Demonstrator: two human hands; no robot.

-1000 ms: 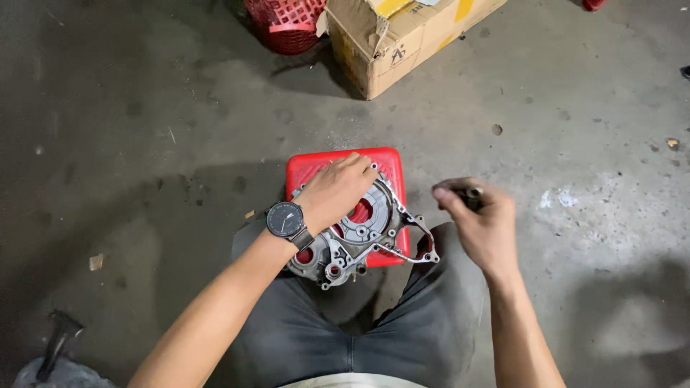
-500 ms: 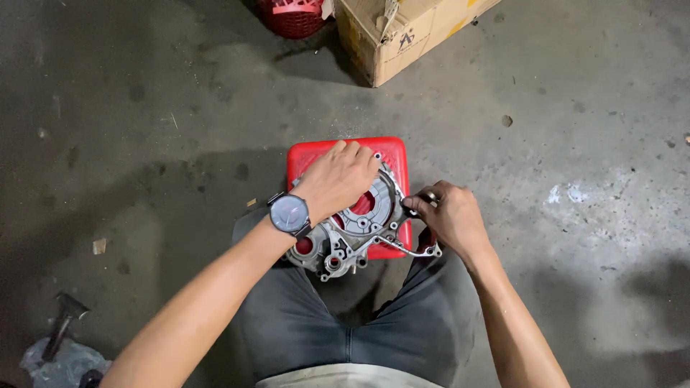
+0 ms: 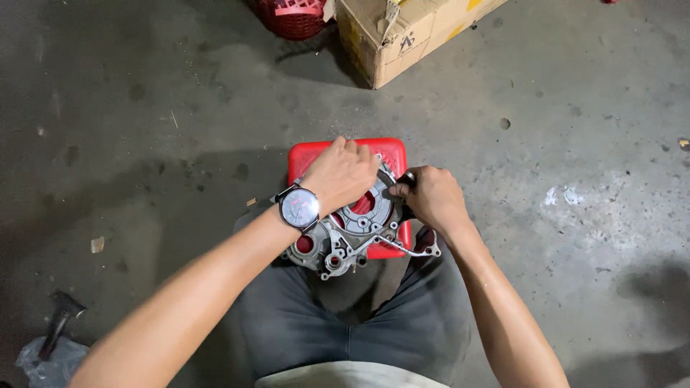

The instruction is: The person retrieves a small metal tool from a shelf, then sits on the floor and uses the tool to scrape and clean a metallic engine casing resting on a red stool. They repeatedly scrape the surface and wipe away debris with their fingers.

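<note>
A grey cast-metal engine casing [image 3: 352, 241] lies flat on a small red plastic stool [image 3: 384, 151] between my knees. My left hand [image 3: 341, 176], with a wristwatch on the wrist, presses down on the casing's upper left part and holds it. My right hand [image 3: 431, 197] is closed around a dark-handled tool [image 3: 406, 179] whose tip meets the casing's right rim. Most of the tool is hidden inside my fist.
A cardboard box [image 3: 410, 36] and a red plastic basket [image 3: 295, 18] stand on the concrete floor beyond the stool. A hammer [image 3: 57, 327] lies at the lower left on a plastic bag [image 3: 50, 363]. Small debris dots the floor.
My right hand has come in from the right with the tool and now sits against the casing's right rim. My left hand has stayed on the casing.
</note>
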